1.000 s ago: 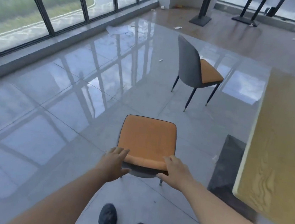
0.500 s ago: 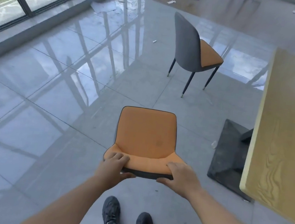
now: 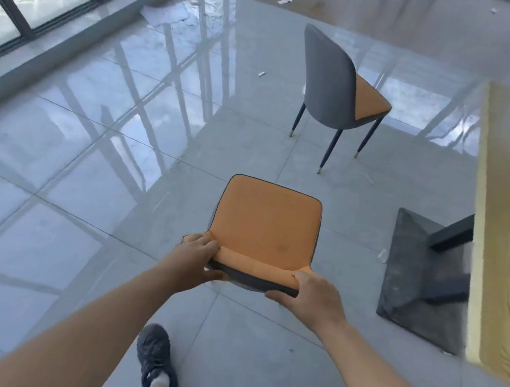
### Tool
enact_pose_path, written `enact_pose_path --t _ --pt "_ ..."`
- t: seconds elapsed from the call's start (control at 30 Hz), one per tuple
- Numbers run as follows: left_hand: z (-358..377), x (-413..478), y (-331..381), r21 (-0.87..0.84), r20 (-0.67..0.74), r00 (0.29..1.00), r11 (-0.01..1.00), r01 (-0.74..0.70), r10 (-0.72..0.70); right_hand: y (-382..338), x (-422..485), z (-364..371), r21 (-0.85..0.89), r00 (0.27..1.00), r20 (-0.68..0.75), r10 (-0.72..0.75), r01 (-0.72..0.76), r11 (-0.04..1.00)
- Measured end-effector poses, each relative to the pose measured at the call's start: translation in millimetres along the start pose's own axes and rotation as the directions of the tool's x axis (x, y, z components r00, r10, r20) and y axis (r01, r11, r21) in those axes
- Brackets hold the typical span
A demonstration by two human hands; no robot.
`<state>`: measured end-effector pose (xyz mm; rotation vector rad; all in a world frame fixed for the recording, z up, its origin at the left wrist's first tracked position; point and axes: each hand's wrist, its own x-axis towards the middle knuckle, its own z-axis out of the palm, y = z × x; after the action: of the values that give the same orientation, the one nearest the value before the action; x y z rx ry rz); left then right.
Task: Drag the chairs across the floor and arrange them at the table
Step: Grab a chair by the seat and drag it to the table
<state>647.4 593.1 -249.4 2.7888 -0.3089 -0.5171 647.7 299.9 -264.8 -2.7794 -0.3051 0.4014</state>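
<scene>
Glossy tile floor (image 3: pixel 73 171), chair (image 3: pixel 267 224), possibly paper scraps (image 3: pixel 284 1).

Single head view, high, angled forward-down over floor (image 3: pixel 81 236); near chair (image 3: pixel 266 223) close below.

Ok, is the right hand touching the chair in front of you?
Touching. The head view shows the right hand gripping the near chair at the backrest's top edge, fingers curled over it.

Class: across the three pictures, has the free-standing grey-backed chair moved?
No. The grey-backed chair keeps the same spot beside the small white scrap on the floor tiles; only the camera view has shifted.
</scene>
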Motion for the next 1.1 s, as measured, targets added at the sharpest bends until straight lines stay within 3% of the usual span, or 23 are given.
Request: enact_pose_path --t 0.4,0.83,1.1 --pt "-83 104 -134 0.221 0.124 0.972 0.950 -0.221 0.198 -123 89 11 0.113 0.942 -0.013 0.334 -0.331 0.937" --pt "-156 237 -207 0.238 0.191 0.871 0.839 -0.489 0.453 -167 192 11 0.036 0.861 -0.213 0.461 -0.465 0.885" --pt "-184 310 -237 0.211 0.257 0.773 0.747 -0.631 0.580 -199 243 2 0.130 0.793 -0.248 0.556 -0.541 0.831"
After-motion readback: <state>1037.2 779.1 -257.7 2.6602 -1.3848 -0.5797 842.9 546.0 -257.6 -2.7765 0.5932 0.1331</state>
